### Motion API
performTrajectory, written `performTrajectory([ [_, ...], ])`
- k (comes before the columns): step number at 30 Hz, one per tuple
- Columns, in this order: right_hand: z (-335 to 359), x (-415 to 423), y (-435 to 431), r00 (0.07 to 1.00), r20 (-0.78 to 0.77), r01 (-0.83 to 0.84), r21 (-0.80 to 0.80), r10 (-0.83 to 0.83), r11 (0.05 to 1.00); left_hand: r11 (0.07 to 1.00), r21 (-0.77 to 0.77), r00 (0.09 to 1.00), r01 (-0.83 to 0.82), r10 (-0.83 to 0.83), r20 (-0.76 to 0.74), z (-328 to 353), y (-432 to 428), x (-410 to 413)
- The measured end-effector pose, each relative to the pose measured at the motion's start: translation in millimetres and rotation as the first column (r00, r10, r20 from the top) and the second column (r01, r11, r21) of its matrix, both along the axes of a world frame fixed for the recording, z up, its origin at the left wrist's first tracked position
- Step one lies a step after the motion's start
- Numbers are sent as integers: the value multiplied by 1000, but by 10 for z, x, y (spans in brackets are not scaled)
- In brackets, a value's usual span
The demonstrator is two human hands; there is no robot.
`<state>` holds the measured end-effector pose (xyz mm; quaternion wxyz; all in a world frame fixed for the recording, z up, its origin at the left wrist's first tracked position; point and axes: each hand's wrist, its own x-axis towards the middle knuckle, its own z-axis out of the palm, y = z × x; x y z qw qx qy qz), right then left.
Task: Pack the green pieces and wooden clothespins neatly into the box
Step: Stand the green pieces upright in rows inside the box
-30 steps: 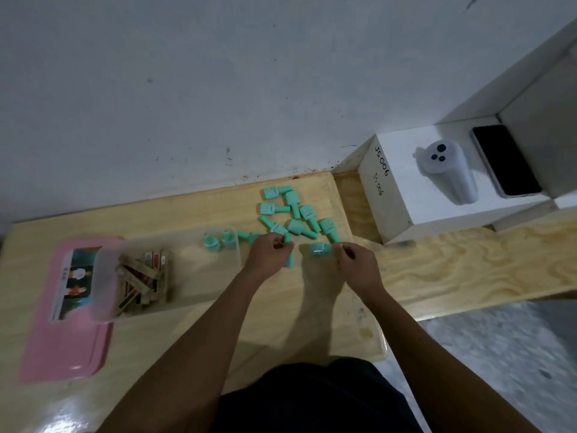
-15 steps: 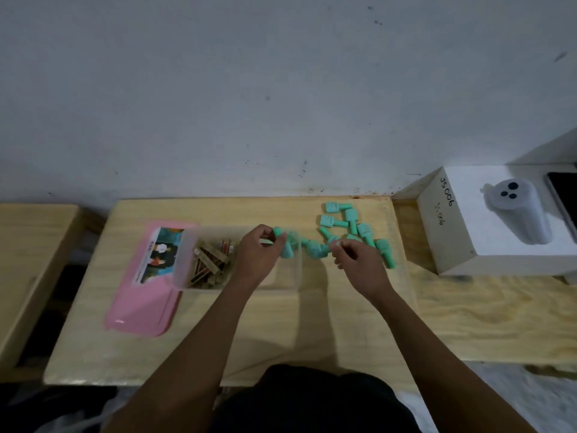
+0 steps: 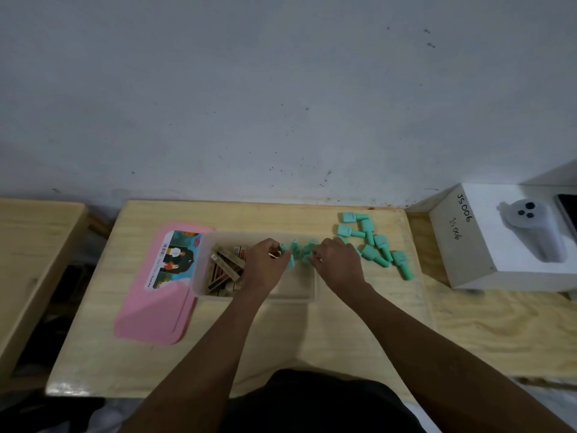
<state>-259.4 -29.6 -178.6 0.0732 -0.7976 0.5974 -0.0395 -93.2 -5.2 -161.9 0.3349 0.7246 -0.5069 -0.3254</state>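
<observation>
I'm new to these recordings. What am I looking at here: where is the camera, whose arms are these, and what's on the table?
No machine here: a person works bare-handed, and the single camera sits on their head, looking down. On the wooden table stands a clear box with wooden clothespins at its left end. A pink lid lies beside it. The left hand and right hand reach over the box, each apparently pinching a green piece. More green pieces lie loose to the right, near a white box.
</observation>
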Motion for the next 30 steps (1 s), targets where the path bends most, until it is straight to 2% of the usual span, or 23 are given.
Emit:
performTrajectory([
  [4,-30,67,-40,998,-59,-27,-50,24,998,998,33,998,47,-48,27,-146,-37,-20],
  [8,-28,92,-54,995,-102,14,-70,-21,997,996,54,993,76,-80,81,-206,-90,-50],
  [15,-2,29,-19,997,-52,57,-46,-59,997,991,74,986,108,-116,116,-310,-137,-94],
  [24,-43,53,4,994,-102,39,-73,-47,997,993,66,991,99,-104,79,-404,-138,-137],
  [30,-13,41,11,999,-9,52,-73,-53,996,993,65,992,95,-100,77,-414,-143,-159],
])
